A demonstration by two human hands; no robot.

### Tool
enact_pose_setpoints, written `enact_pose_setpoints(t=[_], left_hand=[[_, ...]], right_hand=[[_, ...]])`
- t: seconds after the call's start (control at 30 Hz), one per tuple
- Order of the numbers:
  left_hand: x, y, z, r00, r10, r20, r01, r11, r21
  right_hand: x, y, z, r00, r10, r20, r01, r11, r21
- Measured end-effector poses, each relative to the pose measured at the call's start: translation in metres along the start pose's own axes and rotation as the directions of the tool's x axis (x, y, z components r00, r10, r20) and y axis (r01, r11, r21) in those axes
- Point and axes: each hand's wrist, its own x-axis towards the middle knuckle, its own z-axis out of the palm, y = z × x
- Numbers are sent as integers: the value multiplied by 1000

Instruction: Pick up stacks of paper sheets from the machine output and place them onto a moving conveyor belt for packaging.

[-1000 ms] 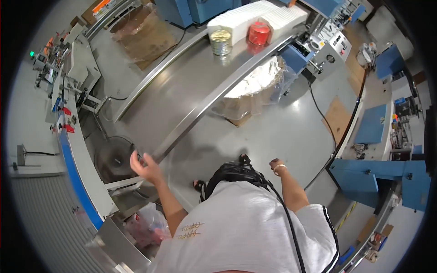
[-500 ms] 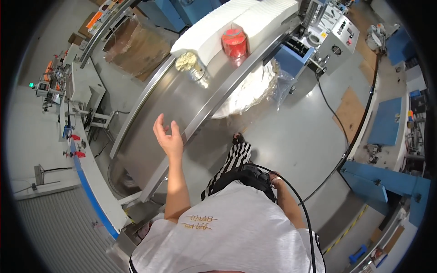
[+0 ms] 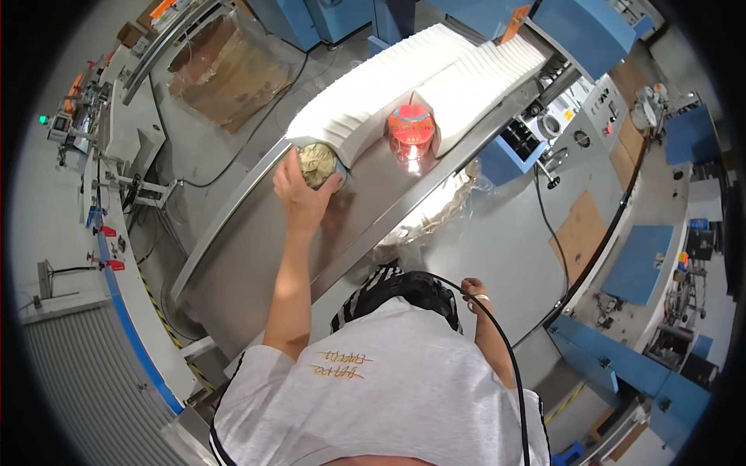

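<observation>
My left hand (image 3: 301, 196) reaches over the metal table and is closed round a round, clear-sided container (image 3: 318, 165) with a pale yellow, crumpled-looking top. Thumb and fingers clasp its near sides; its underside is hidden. This container touches the near-left end of a long row of white sheet stacks (image 3: 381, 81) with rippled edges. To its right, a red-topped round container (image 3: 410, 124) stands against the stacks' near end, and its shine reflects in the table. Beside my hip hangs my right hand (image 3: 474, 290), fingers curled, with nothing visible in them, close to a black cable.
The metal table (image 3: 256, 256) has raised rails along both sides. A blue and grey machine (image 3: 509, 159) with a roller adjoins its far right. The black cable (image 3: 501, 334) crosses over my right side. Plastic-wrapped brown cardboard (image 3: 225, 74) lies on the floor at far left.
My left hand has moved forward from above the bare table and taken hold of the pale yellow-topped container. My body has come closer to the stacks. My right hand has swung slightly away from my waist.
</observation>
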Motion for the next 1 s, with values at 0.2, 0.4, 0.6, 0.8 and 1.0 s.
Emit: enact_pose_setpoints(t=[0.2, 0.4, 0.6, 0.8, 1.0], left_hand=[[8, 4, 4, 996, 88, 25, -89, 995, 41], [-8, 35, 15, 988, -25, -150, 56, 977, 206], [-63, 119, 70, 936, -30, -351, 45, 998, 35], [-97, 254, 172, 977, 163, -139, -197, 939, -283], [-106, 360, 252, 899, 386, 205, -233, 820, -523]], right_hand=[[33, 9, -44, 991, -35, 132, 34, 999, 11], [55, 22, -105, 991, 45, 126, -30, 993, -117], [16, -15, -196, 999, -42, 30, 50, 906, -420], [75, 40, -311, 997, 72, -28, -65, 975, 211], [95, 27, -367, 996, 83, -40, -51, 857, 513]])
